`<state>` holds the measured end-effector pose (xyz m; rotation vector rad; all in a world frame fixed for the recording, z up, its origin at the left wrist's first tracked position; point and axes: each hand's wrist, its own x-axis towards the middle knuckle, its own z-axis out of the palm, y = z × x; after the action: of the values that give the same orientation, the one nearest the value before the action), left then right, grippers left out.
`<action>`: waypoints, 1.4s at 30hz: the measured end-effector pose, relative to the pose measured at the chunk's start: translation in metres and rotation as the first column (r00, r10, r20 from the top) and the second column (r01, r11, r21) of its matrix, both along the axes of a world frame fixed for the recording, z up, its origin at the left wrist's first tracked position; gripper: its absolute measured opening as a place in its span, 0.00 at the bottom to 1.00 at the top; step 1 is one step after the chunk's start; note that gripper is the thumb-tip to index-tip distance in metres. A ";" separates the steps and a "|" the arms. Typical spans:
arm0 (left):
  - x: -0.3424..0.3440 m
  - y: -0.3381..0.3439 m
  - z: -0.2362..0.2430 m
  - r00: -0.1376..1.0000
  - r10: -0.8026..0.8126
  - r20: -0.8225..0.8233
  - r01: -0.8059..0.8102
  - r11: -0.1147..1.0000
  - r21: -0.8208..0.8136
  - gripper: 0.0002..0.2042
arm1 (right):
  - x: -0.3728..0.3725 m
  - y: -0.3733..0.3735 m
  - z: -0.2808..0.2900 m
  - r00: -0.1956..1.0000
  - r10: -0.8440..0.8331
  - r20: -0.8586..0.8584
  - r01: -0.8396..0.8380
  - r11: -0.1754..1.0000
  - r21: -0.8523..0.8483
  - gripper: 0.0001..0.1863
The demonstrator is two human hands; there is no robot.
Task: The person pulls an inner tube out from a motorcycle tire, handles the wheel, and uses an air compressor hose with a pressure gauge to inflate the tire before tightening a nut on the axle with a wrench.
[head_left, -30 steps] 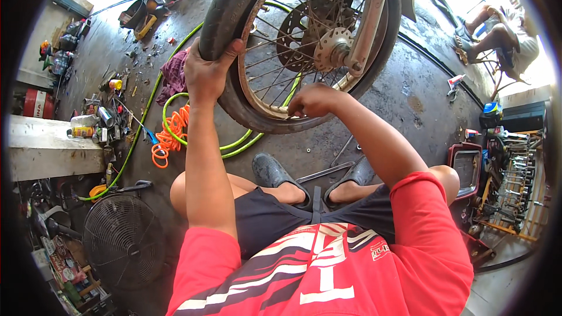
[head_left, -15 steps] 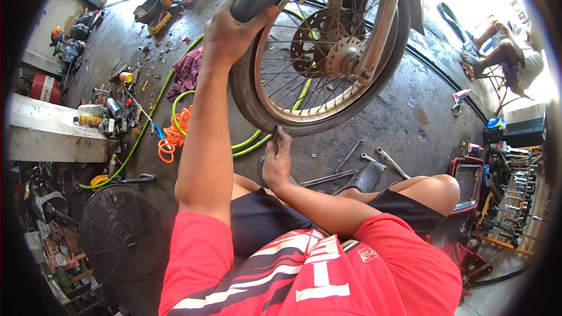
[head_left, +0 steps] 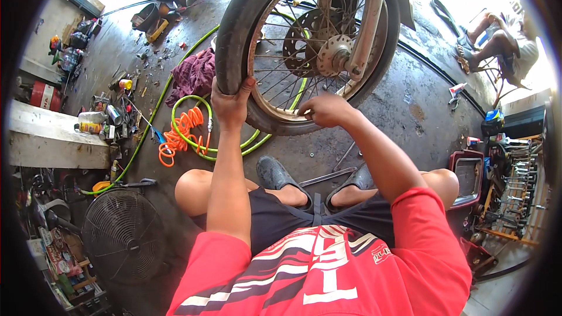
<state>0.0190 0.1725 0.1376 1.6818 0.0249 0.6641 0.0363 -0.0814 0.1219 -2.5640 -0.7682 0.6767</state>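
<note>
A motorcycle's spoked front wheel (head_left: 263,118) stands in its fork (head_left: 367,35) in front of me, with a drilled brake disc (head_left: 298,51) at its hub. My left hand (head_left: 230,105) grips the black tire (head_left: 233,47) at its lower left, thumb over the inner side toward the rim. At the bottom of the rim (head_left: 281,111), my right hand (head_left: 326,110) has its fingers pinched together by the spokes. Whatever those fingers hold, if anything, is too small to make out.
Wrenches (head_left: 328,176) lie by my shoes (head_left: 277,174). Left of the wheel are a coiled orange hose (head_left: 186,126), a green hose (head_left: 153,118) and a purple cloth (head_left: 196,75). A fan (head_left: 122,234) stands lower left; a tool rack (head_left: 518,190) is at right. Another person (head_left: 503,47) sits far right.
My left hand has slid down the tire from its upper left side. My right hand has moved from below the tire up and right to the rim.
</note>
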 end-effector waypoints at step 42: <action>0.021 0.007 0.007 0.997 0.008 -0.078 -0.013 0.998 -0.065 0.20 | -0.170 0.074 -0.079 0.769 -0.595 -0.232 0.595 0.534 0.600 0.13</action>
<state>0.0398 0.1797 0.1444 1.6446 0.1098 0.5992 -0.1334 -0.0076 0.0429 -1.9488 -0.0286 0.1241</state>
